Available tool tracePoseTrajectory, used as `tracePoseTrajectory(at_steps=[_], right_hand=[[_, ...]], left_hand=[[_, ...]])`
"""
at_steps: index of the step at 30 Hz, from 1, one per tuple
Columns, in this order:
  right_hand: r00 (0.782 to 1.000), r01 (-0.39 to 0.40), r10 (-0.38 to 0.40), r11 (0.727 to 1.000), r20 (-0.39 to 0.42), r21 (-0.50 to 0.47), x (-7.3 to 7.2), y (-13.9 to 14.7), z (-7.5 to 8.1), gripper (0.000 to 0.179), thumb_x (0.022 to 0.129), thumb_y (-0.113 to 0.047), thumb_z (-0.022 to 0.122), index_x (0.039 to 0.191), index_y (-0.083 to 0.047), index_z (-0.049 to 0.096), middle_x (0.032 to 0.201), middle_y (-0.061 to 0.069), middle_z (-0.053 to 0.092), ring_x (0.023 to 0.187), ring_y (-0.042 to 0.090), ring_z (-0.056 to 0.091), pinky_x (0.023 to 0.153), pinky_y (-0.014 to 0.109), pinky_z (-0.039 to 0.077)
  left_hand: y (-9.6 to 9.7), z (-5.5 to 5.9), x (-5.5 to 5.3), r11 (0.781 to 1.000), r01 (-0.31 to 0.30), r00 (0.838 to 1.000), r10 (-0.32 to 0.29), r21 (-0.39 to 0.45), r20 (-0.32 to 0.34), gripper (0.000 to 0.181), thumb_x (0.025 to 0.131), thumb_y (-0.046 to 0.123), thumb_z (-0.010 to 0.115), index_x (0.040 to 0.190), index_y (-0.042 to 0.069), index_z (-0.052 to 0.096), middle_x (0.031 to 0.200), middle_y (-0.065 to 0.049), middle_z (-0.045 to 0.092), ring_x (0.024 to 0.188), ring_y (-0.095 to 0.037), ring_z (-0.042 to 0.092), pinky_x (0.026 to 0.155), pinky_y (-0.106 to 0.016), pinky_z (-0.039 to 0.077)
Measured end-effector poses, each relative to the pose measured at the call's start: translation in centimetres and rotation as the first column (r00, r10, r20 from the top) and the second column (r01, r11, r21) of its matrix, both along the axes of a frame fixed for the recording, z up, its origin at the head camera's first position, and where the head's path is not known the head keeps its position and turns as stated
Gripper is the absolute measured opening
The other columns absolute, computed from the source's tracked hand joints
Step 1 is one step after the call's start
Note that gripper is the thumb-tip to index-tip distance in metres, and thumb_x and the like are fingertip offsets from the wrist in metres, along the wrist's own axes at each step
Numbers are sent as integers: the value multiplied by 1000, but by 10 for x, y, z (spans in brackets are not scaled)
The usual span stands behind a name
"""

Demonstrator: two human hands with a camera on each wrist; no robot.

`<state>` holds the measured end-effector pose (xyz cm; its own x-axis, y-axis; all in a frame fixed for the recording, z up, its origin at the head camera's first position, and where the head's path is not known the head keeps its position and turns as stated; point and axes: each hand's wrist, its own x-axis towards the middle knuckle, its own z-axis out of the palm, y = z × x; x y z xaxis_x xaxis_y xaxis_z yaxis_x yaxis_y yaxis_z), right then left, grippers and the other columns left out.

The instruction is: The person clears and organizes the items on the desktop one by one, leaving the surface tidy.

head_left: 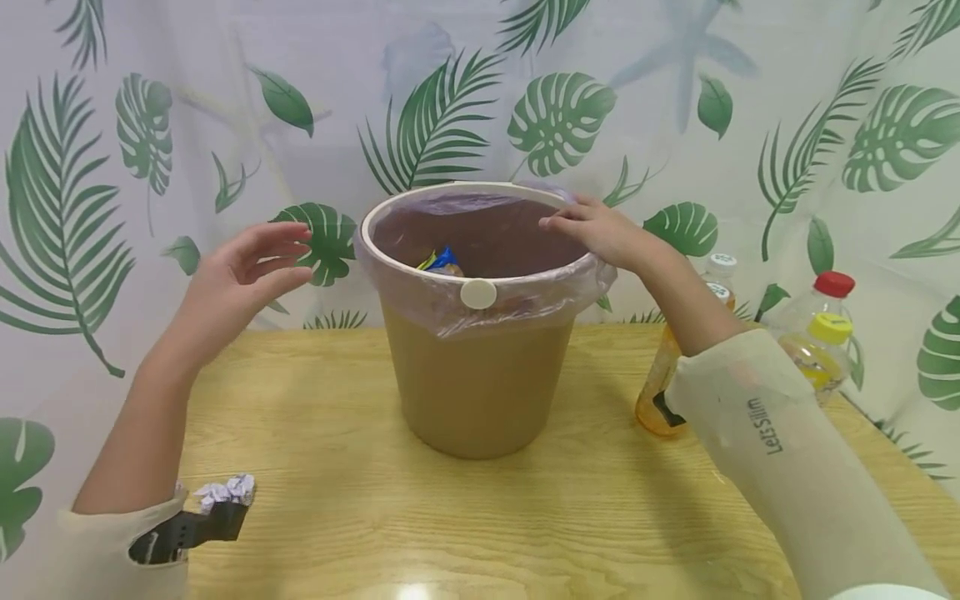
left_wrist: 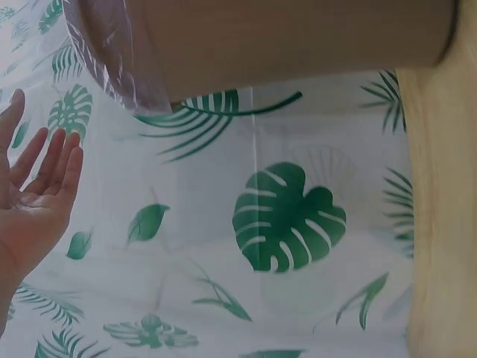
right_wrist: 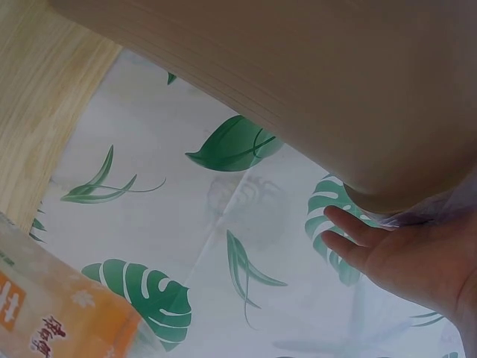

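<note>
A brown bin (head_left: 480,375) stands on the wooden table, with a thin translucent plastic bag (head_left: 442,304) lining it and folded over its pale rim. Inside lies a blue and yellow wrapper (head_left: 442,260). To the left of the bin my left hand (head_left: 243,267) is held in the air, apart from it, fingers loosely bent and holding nothing. In the left wrist view its palm shows bare. My right hand (head_left: 603,229) is at the right side of the rim. In the right wrist view, two fingers (right_wrist: 350,231) extend fairly straight beside the bin's outside; contact with the bag is unclear.
Crumpled white paper (head_left: 228,490) lies at the table's left, near my left sleeve. Behind my right forearm stand an orange bottle (head_left: 660,392), a red-capped bottle (head_left: 832,287) and a yellow-capped bottle (head_left: 825,342). A leaf-patterned sheet (head_left: 322,50) hangs behind the table.
</note>
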<state>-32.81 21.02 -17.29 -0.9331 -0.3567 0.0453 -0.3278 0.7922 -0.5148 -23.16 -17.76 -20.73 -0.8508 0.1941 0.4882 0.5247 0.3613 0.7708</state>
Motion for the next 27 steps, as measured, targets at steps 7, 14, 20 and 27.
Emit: tracePoseTrajectory(at_steps=[7, 14, 20, 27], right_hand=[[1000, 5, -5, 1000, -6, 14, 1, 1, 2, 58, 96, -45, 35, 137, -4, 42, 151, 16, 1, 135, 38, 1, 104, 56, 6], [1000, 26, -26, 1000, 4, 4, 1, 0, 2, 60, 95, -47, 37, 137, -4, 41, 152, 15, 1, 135, 38, 1, 104, 57, 6], [1000, 22, -22, 1000, 0, 1, 1, 0, 2, 60, 95, -47, 37, 137, -4, 42, 151, 15, 0, 135, 37, 0, 104, 57, 6], [1000, 13, -13, 1000, -1, -10, -1, 1, -2, 59, 95, -46, 38, 135, -4, 44, 151, 16, 1, 135, 37, 0, 105, 55, 6]], left_hand=[[-29, -16, 21, 997, -66, 997, 64, -31, -47, 43, 89, 7, 61, 130, 8, 50, 122, 0, 54, 110, -9, 50, 83, -14, 42], [-54, -45, 37, 989, -137, 991, 136, -48, -15, 43, 88, 1, 61, 129, 5, 50, 120, 6, 54, 107, -4, 51, 82, -11, 41], [-74, -77, 50, 990, -123, 991, 119, 64, 63, 42, 88, -1, 59, 129, 6, 50, 119, 8, 56, 105, 0, 52, 80, -10, 42], [-85, -120, 59, 982, -80, 990, 58, 171, 129, 41, 89, -2, 56, 129, 5, 50, 119, 8, 56, 104, -1, 54, 82, -11, 41]])
